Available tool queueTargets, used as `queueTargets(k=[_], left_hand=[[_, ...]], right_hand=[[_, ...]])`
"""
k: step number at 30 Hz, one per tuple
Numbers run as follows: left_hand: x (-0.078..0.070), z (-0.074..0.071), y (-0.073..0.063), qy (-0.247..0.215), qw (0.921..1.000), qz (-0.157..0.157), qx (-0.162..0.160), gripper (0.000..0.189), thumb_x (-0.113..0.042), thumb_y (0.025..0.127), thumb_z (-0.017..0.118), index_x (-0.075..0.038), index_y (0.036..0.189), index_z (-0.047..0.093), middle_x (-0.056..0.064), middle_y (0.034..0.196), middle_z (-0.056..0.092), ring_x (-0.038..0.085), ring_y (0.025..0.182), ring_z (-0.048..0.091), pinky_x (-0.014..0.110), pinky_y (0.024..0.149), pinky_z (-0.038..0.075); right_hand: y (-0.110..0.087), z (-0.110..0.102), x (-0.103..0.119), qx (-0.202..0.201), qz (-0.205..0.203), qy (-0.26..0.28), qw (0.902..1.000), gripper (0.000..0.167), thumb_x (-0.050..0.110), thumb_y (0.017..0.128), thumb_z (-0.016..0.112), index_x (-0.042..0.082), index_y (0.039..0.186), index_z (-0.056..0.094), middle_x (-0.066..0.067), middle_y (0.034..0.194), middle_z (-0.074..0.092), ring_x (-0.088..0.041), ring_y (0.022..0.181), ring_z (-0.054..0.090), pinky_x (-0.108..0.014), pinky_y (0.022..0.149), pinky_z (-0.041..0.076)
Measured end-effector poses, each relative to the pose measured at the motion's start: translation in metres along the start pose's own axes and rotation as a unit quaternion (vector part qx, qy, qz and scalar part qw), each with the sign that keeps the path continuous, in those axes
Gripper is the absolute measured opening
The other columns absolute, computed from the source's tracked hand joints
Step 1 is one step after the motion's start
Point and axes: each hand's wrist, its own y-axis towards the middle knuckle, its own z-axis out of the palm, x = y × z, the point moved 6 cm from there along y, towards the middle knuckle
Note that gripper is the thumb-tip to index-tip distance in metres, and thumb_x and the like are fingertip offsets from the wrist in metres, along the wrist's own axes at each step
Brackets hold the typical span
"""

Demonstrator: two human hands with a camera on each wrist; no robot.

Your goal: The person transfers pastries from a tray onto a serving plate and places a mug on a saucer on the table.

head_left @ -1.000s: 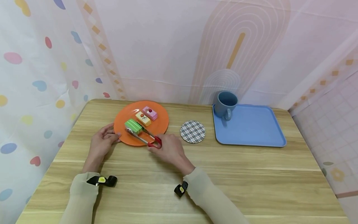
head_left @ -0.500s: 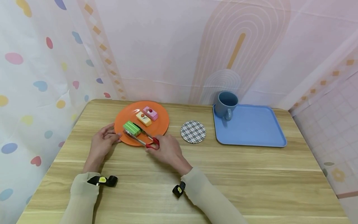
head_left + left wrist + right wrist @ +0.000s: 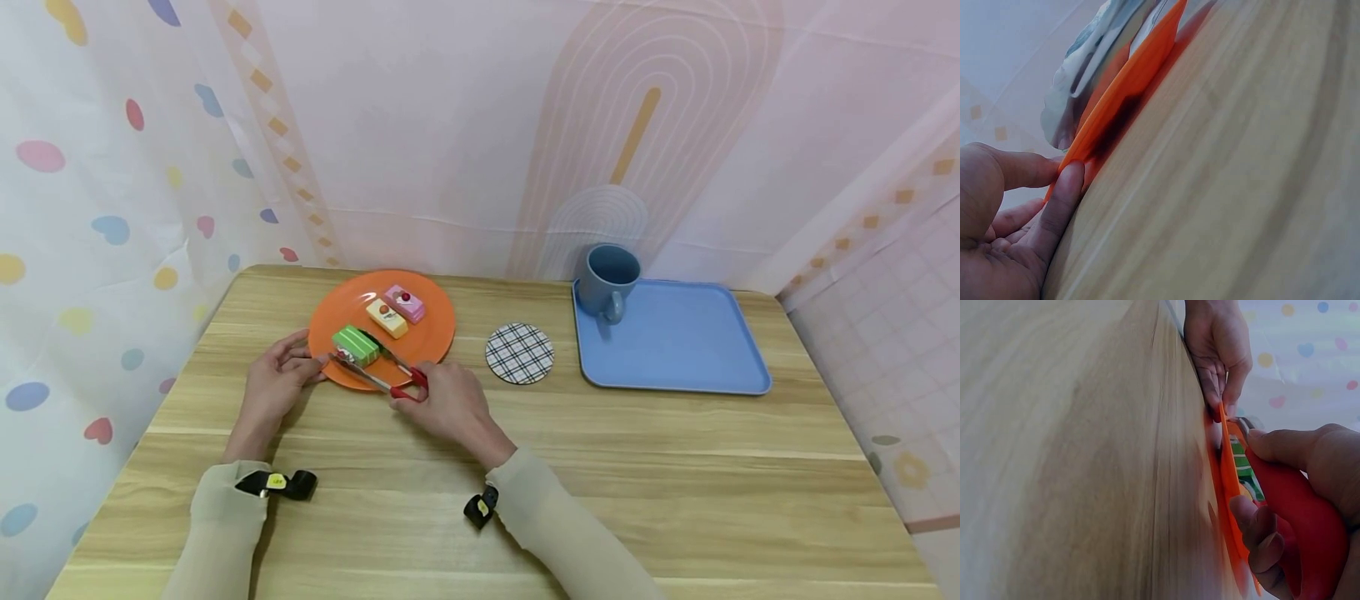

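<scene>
In the head view my left hand (image 3: 274,387) pinches the near-left rim of an orange plate (image 3: 427,354), and the left wrist view shows thumb and fingers on either side of that rim (image 3: 1094,134). My right hand (image 3: 450,406) grips tongs (image 3: 402,392) by their red handles (image 3: 1310,531). The metal arms of the tongs lie on both sides of a green cake slice (image 3: 356,343) on the plate; whether both tips press it I cannot tell. Behind it sit a yellow cake slice (image 3: 388,318) and a pink cake slice (image 3: 406,304), each with a red topping.
A round plaid coaster (image 3: 520,354) lies right of the plate. Farther right is a blue tray (image 3: 682,342) with a blue-grey mug (image 3: 606,287) at its back-left corner. All stand on a wooden table (image 3: 675,475), with a patterned curtain (image 3: 420,142) behind.
Over the past second the tongs and my right hand have shifted slightly left, and the green cake slice has moved a little left on the plate. My left hand keeps its hold on the rim.
</scene>
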Motion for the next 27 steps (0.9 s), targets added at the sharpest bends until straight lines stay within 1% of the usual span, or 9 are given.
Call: queueTargets(k=[2, 7, 11, 16, 21, 27], left_hand=[[0.001, 0.0, 0.0, -0.011, 0.9999, -0.002, 0.0, 0.072, -0.006, 0.096, 0.071, -0.002, 0.158, 0.035, -0.004, 0.1, 0.062, -0.001, 0.083, 0.069, 0.016, 0.075, 0.063], [0.001, -0.001, 0.0, -0.01, 0.9999, -0.004, -0.001, 0.074, -0.008, 0.095, 0.074, -0.003, 0.158, 0.036, -0.005, 0.1, 0.063, -0.001, 0.082, 0.069, 0.016, 0.074, 0.064], [0.001, -0.001, 0.0, -0.017, 0.9998, -0.002, 0.003, 0.072, -0.006, 0.095, 0.072, -0.003, 0.158, 0.036, -0.005, 0.099, 0.063, -0.001, 0.082, 0.07, 0.016, 0.074, 0.064], [0.001, -0.001, 0.0, -0.025, 0.9997, -0.001, 0.005, 0.071, -0.003, 0.096, 0.071, -0.002, 0.158, 0.036, -0.005, 0.099, 0.063, -0.001, 0.082, 0.07, 0.015, 0.073, 0.063], [0.001, -0.001, 0.0, -0.012, 0.9999, -0.002, 0.002, 0.071, -0.003, 0.096, 0.07, -0.003, 0.158, 0.036, -0.008, 0.098, 0.064, -0.002, 0.082, 0.069, 0.015, 0.074, 0.063], [0.0, -0.001, -0.001, -0.019, 0.9998, -0.005, 0.002, 0.071, -0.003, 0.096, 0.071, -0.002, 0.158, 0.036, -0.006, 0.098, 0.063, -0.001, 0.082, 0.069, 0.015, 0.073, 0.063]], right_hand=[[0.0, 0.0, -0.001, -0.001, 0.0, 0.0, 1.0, 0.042, 0.052, 0.085, 0.081, 0.014, 0.101, 0.073, 0.009, 0.063, 0.055, -0.01, 0.065, 0.049, -0.019, 0.049, 0.033], [0.0, -0.002, -0.002, -0.006, -0.002, 0.007, 1.0, 0.041, 0.053, 0.086, 0.08, 0.014, 0.092, 0.07, 0.009, 0.064, 0.055, -0.009, 0.063, 0.049, -0.018, 0.047, 0.033], [-0.001, -0.007, -0.001, -0.012, -0.007, 0.012, 0.9998, 0.042, 0.053, 0.086, 0.08, 0.013, 0.085, 0.066, 0.009, 0.064, 0.055, -0.008, 0.061, 0.049, -0.018, 0.047, 0.033], [-0.003, -0.012, 0.001, -0.013, -0.006, 0.017, 0.9998, 0.042, 0.052, 0.086, 0.081, 0.012, 0.086, 0.067, 0.009, 0.064, 0.055, -0.009, 0.063, 0.049, -0.018, 0.048, 0.033], [-0.004, -0.014, 0.002, -0.014, -0.012, 0.018, 0.9997, 0.041, 0.052, 0.086, 0.081, 0.012, 0.087, 0.068, 0.009, 0.064, 0.055, -0.008, 0.062, 0.049, -0.017, 0.048, 0.033], [-0.006, -0.013, 0.002, -0.013, -0.021, 0.018, 0.9995, 0.04, 0.05, 0.086, 0.081, 0.012, 0.086, 0.068, 0.009, 0.062, 0.054, -0.008, 0.06, 0.048, -0.017, 0.046, 0.031]])
